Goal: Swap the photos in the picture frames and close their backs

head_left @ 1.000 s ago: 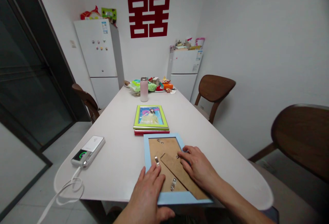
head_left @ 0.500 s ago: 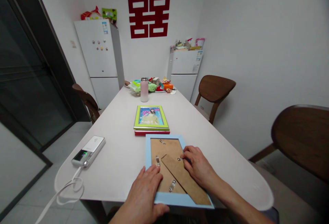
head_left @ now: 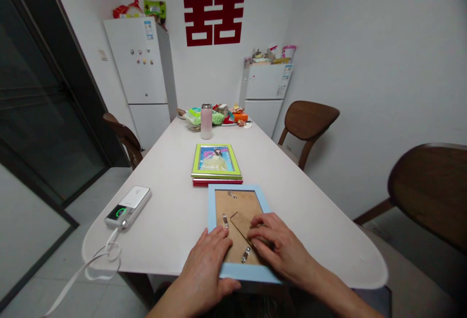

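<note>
Has moved the right hand (head_left: 280,247) inward since half a second ago, from a clip beside the right border of the blue picture frame (head_left: 248,273) onto the brown stand (head_left: 242,221). Bends that hand's fingers about halfway, with fingertips on the stand; cannot tell whether anything is pinched beneath them. Rests the left hand (head_left: 204,264) spread and nearly flat on the left border, without gripping, with the thumb by the near edge. Has the blue picture frame back side up on the white counter (head_left: 164,186), beneath and between both hands. Shows one metal clip (head_left: 225,220) at the left hand's fingertips and another clip (head_left: 245,255) between the hands. Has a green frame (head_left: 215,175) stacked on a red frame (head_left: 219,182) beyond both hands, with a pink bottle (head_left: 206,122) farther on, and a power bank (head_left: 127,208) left of the left hand.
</note>
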`<state>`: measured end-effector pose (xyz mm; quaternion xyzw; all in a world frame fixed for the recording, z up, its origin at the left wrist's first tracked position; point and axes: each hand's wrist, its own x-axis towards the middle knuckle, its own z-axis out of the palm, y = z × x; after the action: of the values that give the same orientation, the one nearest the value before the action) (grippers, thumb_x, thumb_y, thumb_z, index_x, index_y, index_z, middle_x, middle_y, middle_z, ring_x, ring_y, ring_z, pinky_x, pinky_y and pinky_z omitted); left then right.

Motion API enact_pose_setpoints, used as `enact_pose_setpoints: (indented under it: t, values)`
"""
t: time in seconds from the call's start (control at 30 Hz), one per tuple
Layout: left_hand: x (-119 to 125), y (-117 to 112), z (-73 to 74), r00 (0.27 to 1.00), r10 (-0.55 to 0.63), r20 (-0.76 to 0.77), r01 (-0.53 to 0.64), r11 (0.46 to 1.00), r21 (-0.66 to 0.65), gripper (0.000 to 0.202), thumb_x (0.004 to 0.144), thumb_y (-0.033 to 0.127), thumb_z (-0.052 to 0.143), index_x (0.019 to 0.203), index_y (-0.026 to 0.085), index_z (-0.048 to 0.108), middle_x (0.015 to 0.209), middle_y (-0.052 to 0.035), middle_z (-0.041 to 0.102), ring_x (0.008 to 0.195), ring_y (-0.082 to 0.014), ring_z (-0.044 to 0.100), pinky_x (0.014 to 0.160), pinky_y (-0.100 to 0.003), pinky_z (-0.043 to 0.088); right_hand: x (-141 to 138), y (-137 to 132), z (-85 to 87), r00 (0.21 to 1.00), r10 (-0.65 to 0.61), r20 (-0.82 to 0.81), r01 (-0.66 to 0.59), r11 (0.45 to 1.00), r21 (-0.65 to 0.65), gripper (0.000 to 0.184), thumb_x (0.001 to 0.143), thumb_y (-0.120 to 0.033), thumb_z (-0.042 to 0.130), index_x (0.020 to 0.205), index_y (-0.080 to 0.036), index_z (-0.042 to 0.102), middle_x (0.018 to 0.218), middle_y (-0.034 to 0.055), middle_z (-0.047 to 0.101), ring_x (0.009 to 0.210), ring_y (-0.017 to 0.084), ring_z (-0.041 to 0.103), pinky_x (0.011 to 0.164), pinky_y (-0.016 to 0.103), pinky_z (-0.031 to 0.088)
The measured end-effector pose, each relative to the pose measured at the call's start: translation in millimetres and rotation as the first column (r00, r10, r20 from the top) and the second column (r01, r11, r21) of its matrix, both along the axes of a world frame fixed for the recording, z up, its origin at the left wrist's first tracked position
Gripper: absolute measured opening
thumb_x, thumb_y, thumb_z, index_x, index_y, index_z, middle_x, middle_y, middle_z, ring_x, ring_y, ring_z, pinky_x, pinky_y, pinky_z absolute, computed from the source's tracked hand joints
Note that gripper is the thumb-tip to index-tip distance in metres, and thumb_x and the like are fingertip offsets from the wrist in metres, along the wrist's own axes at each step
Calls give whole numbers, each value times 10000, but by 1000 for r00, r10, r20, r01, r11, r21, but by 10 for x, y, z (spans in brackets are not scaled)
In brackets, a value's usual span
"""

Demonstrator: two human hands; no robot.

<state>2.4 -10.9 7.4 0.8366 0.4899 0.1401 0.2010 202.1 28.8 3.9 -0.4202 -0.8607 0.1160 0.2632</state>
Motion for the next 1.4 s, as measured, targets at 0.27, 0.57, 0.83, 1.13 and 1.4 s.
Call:
enact_pose_setpoints:
  t: [0.27,0.57,0.83,1.13,1.4]
  values:
    - [-29,10,-106,1000,-15,27,14,999,39,631,573,360,674,1118,139,443,1270,-142,383,1186,-250,306,987,-469,199,-114,-193,65,981,184,69,-179,981,-69,164,740,-192,481,792,-233,632,916,48,518,896,172,437,795,345,338]
    - [-36,11,-169,992,-14,128,4,997,78,542,549,353,695,1013,158,495,1209,-129,452,1141,-259,366,976,-477,214,-293,47,81,996,88,34,-83,990,-115,231,784,-204,422,931,-192,601,880,55,553,836,152,464,754,293,368]
    - [-16,13,-113,984,-23,175,8,997,80,462,542,346,705,915,164,502,1153,-118,483,1094,-254,403,968,-465,213,-612,336,-55,989,10,149,0,998,-64,194,777,-223,463,761,-208,655,742,34,572,779,147,459,699,268,338]
    - [-13,18,-109,979,4,203,-13,999,42,422,493,276,737,833,180,506,1038,-79,532,993,-234,471,972,-450,198,-570,400,-14,993,74,95,-67,995,-72,170,761,-217,478,707,-210,639,736,10,593,739,124,487,678,241,346]
    - [9,18,-108,976,16,216,-22,999,24,368,462,201,744,730,183,492,1043,-61,527,1006,-220,463,978,-430,192,-483,997,-67,926,-364,102,372,924,-88,160,723,-255,473,671,-173,602,697,47,614,658,151,534,580,245,335]
